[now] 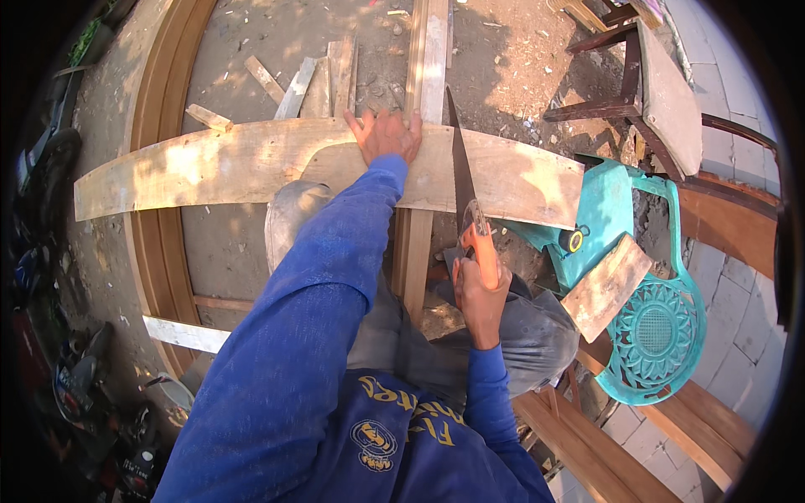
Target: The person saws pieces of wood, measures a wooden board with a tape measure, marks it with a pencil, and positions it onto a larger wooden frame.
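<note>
A long pale wooden board lies crosswise in front of me over two lengthwise timbers. On its top face, near the far edge, my left hand presses flat with the fingers spread. My right hand is wrapped round the orange handle of a handsaw. The saw's dark blade runs across the board, right of my left hand, its tip past the far edge. Whether the teeth are sunk in the wood I cannot tell. My knee is against the board's near edge.
A green plastic chair stands at the right with a tape measure and a wood offcut on it. Beyond is a wooden chair. Wood scraps lie past the board. Motorbikes line the left side.
</note>
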The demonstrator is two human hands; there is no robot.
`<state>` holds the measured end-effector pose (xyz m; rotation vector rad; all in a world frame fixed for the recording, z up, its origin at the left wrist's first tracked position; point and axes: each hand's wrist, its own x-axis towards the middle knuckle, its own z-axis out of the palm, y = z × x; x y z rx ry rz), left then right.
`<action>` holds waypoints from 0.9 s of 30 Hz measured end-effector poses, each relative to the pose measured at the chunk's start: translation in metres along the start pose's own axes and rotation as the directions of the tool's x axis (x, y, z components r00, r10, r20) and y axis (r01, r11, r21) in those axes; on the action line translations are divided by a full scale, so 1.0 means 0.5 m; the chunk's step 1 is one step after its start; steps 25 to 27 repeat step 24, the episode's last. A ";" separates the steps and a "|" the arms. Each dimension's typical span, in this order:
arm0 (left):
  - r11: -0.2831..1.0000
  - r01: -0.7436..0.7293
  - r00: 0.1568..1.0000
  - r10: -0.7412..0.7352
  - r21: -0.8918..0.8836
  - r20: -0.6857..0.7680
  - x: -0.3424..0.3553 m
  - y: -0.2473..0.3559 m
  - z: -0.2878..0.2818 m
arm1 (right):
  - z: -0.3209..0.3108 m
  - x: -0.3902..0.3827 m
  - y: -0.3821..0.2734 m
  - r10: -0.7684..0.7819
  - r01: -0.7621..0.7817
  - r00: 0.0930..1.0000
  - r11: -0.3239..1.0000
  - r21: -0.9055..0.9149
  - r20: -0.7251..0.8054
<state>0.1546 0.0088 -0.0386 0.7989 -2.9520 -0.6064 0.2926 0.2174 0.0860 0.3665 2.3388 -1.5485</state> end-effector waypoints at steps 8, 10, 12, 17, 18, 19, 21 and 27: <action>0.998 0.011 1.000 -0.012 -0.061 -0.006 0.014 0.001 0.009 | -0.043 -0.079 -0.016 0.023 -0.022 1.000 0.998 -0.051 0.016; 1.000 0.008 1.000 -0.009 -0.026 -0.010 0.013 0.001 0.007 | 0.043 0.106 -0.002 0.027 -0.026 0.999 0.999 0.044 -0.023; 1.000 0.012 1.000 -0.012 0.012 -0.003 0.012 0.001 0.005 | 0.089 0.219 -0.027 -0.026 0.026 1.000 0.994 0.108 -0.001; 1.000 -0.006 1.000 0.006 0.011 0.001 0.010 0.004 -0.003 | 0.030 0.077 -0.021 -0.034 0.034 0.999 0.998 0.045 0.006; 1.000 -0.008 1.000 0.008 0.011 -0.015 -0.001 -0.002 0.000 | 0.000 -0.010 -0.015 -0.015 0.015 1.000 1.000 0.003 -0.007; 1.000 0.002 1.000 -0.002 -0.002 0.019 0.004 -0.002 0.001 | -0.031 -0.093 -0.020 0.032 -0.033 0.999 0.999 -0.022 -0.014; 1.000 0.014 0.999 -0.013 -0.019 0.050 0.010 0.000 0.003 | -0.074 -0.221 -0.050 0.079 -0.081 0.997 0.992 -0.096 -0.024; 0.998 0.028 0.997 -0.024 -0.053 0.069 0.016 0.000 0.001 | -0.088 -0.229 -0.054 0.140 -0.141 0.990 0.987 -0.075 -0.025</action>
